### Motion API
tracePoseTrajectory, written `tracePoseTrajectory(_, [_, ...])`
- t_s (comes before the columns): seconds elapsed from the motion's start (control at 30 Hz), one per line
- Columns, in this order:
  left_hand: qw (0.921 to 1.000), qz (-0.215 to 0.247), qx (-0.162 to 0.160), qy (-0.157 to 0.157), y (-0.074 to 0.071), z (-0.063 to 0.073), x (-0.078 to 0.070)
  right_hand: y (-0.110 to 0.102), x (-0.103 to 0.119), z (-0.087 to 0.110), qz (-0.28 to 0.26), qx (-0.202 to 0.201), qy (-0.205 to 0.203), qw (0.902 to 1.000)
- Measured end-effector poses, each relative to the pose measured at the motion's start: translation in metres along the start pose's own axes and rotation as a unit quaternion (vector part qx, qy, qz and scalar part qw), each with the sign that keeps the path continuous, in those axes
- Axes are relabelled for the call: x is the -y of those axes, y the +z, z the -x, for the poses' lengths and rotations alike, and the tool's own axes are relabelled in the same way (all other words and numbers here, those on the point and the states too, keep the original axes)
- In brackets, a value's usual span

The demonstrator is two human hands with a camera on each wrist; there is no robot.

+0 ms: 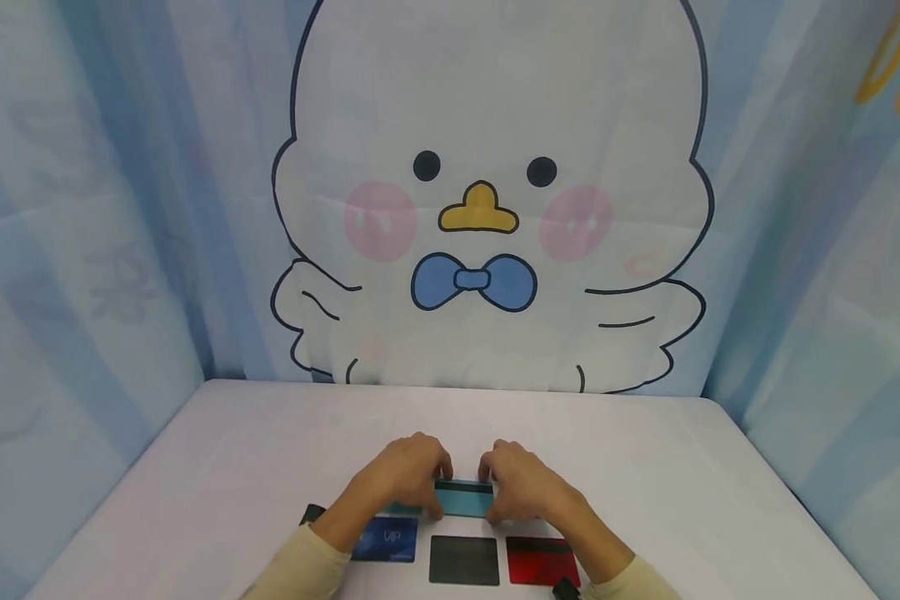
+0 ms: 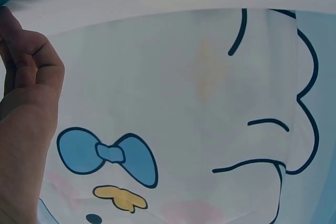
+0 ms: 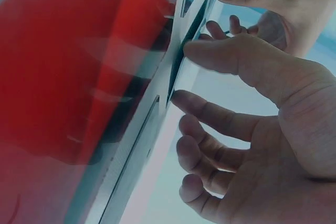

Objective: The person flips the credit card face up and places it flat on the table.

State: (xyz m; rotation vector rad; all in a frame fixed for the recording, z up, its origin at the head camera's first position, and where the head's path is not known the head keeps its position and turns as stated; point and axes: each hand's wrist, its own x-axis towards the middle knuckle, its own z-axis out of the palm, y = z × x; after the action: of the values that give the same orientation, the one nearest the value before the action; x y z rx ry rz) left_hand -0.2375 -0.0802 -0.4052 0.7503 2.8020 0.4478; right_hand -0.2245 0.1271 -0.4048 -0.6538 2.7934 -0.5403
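Nearest, a VIP card (image 1: pixel 390 542), a black card (image 1: pixel 464 561) and a red card (image 1: pixel 538 565) lie in a row on the tabletop (image 1: pixel 307 433). Just beyond, the left hand (image 1: pixel 412 469) and right hand (image 1: pixel 523 483), each part-closed, pinch opposite ends of a light-blue card (image 1: pixel 463 501). Behind hangs a chick-printed backdrop (image 1: pixel 487 100).

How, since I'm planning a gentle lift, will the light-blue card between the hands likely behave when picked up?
Probably fairly stiff: the light-blue card looks flat and straight-edged between the left hand and right hand. Likely light, as it looks thin. Unlikely to roll, given its flat shape.
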Motion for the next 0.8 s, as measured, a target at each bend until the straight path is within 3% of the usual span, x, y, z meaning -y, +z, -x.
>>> tracePoseTrajectory(0.2, [1.0000,0.000,0.000,0.009,-0.0017,-0.0008,0.0008,-0.0023,0.0008,0.0019,-0.003,-0.002,-0.002,1.0000])
tracePoseTrajectory(0.8, [0.9998,-0.017,0.010,-0.007,0.0007,-0.0016,0.0010,0.0006,-0.0024,-0.0020,-0.010,-0.003,-0.020,0.9998])
